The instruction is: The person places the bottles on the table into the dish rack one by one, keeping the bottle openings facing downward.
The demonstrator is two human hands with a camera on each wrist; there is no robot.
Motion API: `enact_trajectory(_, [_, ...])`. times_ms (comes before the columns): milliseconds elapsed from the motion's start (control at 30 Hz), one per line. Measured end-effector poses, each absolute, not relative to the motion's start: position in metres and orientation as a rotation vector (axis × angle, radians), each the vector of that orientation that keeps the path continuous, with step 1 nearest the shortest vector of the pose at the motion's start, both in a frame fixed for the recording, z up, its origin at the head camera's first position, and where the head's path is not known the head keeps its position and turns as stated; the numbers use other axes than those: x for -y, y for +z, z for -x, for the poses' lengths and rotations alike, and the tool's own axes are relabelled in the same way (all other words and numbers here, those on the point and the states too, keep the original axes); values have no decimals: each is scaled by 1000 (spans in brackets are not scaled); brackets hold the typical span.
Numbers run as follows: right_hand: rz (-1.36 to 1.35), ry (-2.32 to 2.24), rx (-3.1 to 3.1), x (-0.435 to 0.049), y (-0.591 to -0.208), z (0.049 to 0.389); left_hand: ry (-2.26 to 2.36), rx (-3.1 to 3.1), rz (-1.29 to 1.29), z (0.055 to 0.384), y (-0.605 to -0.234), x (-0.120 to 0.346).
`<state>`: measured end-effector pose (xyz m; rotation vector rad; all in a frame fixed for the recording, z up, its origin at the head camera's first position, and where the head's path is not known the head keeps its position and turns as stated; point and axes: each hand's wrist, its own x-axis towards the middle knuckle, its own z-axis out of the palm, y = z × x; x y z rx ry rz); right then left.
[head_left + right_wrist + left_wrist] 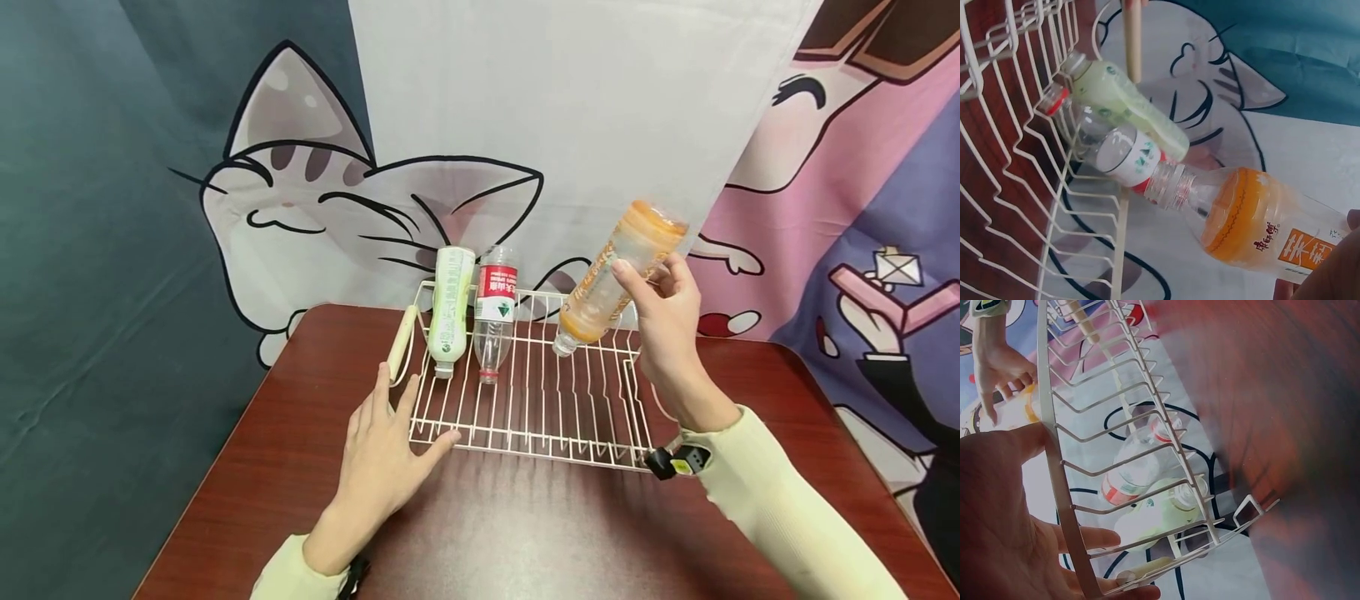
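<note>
My right hand [670, 321] grips an orange-labelled plastic bottle [617, 279], tilted neck-down over the right part of a white wire rack [558, 392]. In the right wrist view the bottle's uncapped neck [1172, 185] overlaps the red-and-white labelled bottle. My left hand [382, 450], fingers spread, rests at the rack's front left corner; its thumb and fingers lie along the wire edge in the left wrist view. Inside the rack a pale green bottle [452, 308] and a clear bottle with a red and white label [495, 312] lean side by side, necks down.
The rack has a pale yellow handle [402, 343] on its left side. It stands at the back of a dark red-brown table [480, 525], close to a cloth backdrop [585, 92] printed with cartoon cats. A watch-like black device [677, 460] sits on the right wrist.
</note>
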<state>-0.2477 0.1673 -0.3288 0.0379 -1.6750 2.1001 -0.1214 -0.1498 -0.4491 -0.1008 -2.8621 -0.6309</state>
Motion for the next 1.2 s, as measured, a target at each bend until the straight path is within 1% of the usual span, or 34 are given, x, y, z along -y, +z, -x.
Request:
enact_trajectory(400, [116,2006,1923,-161,-335,276,-637,2851,102,121,-448,149])
enact_trajectory(1200, [87,1894,2188,-133,-373,293,-635,2842,98,120,-448,149])
